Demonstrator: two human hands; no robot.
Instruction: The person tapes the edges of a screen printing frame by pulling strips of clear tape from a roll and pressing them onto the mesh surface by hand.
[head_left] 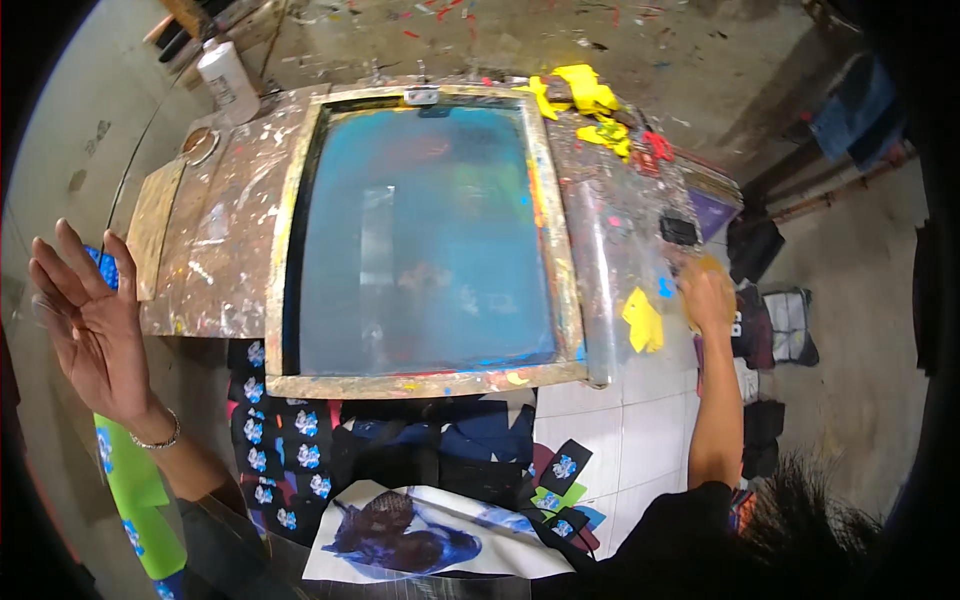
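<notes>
My left hand (95, 325) is raised at the left, palm showing and fingers stretched apart, with nothing in it; a bracelet (158, 432) circles the wrist. My right hand (708, 295) reaches to the table's right side, its fingers curled and partly hidden; a yellowish patch shows at them, too unclear to name. Just beyond it lies a small black object (679, 229), and a yellow scrap (643, 320) sits to its left. Between my hands, a wooden-framed printing screen (430, 250) with blue-grey mesh lies on the paint-spattered table (225, 230), under a metal clamp (421, 96) at its far edge.
A white bottle (228, 82), a round lid (200, 146) and a wooden board (160, 225) are at the left. Yellow scraps (585, 90) lie at the far right corner. Dark printed fabric pieces (285, 440) hang below the near edge. Bundles (790, 325) lie on the right.
</notes>
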